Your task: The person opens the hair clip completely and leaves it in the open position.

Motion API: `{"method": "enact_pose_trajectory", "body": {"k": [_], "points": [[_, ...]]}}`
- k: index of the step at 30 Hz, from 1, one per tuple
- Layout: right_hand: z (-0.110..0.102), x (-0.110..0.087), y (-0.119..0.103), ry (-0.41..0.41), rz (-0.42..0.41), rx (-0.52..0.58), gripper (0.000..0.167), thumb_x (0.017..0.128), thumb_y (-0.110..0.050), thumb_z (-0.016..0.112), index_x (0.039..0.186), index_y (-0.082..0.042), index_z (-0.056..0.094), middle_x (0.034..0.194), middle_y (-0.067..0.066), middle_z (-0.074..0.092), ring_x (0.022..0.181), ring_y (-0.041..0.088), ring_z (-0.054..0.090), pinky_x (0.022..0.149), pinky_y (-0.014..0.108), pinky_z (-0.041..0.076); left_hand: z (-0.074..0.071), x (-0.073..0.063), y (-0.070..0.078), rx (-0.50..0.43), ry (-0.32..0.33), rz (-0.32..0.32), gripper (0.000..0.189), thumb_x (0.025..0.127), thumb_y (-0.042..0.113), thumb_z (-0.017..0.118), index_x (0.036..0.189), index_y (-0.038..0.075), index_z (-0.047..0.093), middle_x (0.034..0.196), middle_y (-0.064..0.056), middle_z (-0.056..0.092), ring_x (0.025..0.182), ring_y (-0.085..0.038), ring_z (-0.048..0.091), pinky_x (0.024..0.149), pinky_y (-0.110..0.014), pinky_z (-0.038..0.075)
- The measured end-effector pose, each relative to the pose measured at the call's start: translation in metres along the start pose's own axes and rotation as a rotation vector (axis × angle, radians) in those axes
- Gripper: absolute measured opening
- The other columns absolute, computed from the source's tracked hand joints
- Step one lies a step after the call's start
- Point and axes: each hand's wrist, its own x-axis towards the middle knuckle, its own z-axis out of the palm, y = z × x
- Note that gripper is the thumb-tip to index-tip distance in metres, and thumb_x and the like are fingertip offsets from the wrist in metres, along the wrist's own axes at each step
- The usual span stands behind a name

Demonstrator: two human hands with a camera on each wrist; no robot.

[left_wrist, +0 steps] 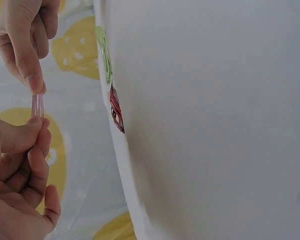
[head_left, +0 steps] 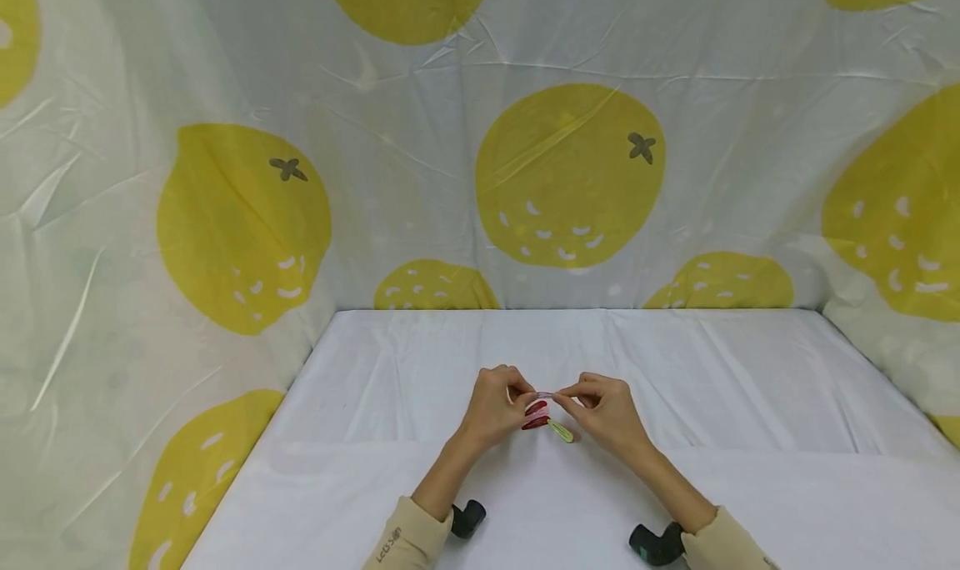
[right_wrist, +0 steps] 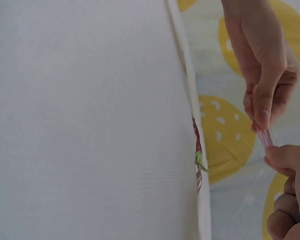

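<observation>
Both hands pinch a pale pink snap hair clip [head_left: 545, 395] between them, held above the white table. My left hand [head_left: 491, 407] has one end between thumb and forefinger, and my right hand [head_left: 609, 413] grips the opposite end the same way. In the left wrist view the clip [left_wrist: 37, 106] spans the small gap between the fingertips, its slim prongs showing. Below the hands lie a green hair clip [head_left: 560, 431] and dark red hair clips [head_left: 535, 423], close together. Part of the red ones is hidden behind my left fingers in the head view.
A white cloth covers the table [head_left: 750, 387]. Behind and beside it hangs a pale curtain [head_left: 405, 170] printed with yellow lemons. Black devices [head_left: 657, 545] are strapped at both wrists, by the beige sleeves [head_left: 412, 532].
</observation>
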Motion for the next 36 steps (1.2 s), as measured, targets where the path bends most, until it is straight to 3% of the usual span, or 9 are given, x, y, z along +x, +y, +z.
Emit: {"method": "enact_pose_trajectory", "body": {"k": [10,18,36], "points": [[-0.0013,-0.0007,0.0019,0.022,0.012,-0.013,0.011,0.077,-0.003,0.089,0.086,-0.008,0.085,0.057,-0.009,0.040,0.055,-0.003,0.032,0.049,0.017,0.025,-0.0020,0.0026,-0.0021,-0.016,-0.007,0.039,0.007,0.082,-0.004,0.082,0.079,0.000,0.077,0.073,-0.007,0.070,0.071,-0.015,0.058,0.066,-0.029,0.050],[-0.0014,-0.0015,0.0032,0.056,-0.004,-0.015,0.016,0.076,-0.003,0.089,0.090,-0.007,0.085,0.057,-0.007,0.039,0.055,-0.003,0.031,0.048,0.016,0.024,-0.0031,0.0029,-0.0008,-0.007,0.014,0.065,0.009,0.080,-0.004,0.083,0.078,0.002,0.077,0.071,-0.005,0.068,0.070,-0.014,0.057,0.073,-0.024,0.044],[-0.0006,-0.0004,0.0013,0.057,0.038,0.002,0.014,0.077,-0.007,0.090,0.090,-0.012,0.085,0.059,-0.006,0.041,0.055,-0.001,0.033,0.048,0.017,0.026,-0.0028,0.0023,-0.0019,-0.008,-0.002,0.013,0.006,0.084,-0.001,0.082,0.081,0.003,0.079,0.072,-0.002,0.067,0.072,-0.012,0.056,0.075,-0.024,0.040]]}}
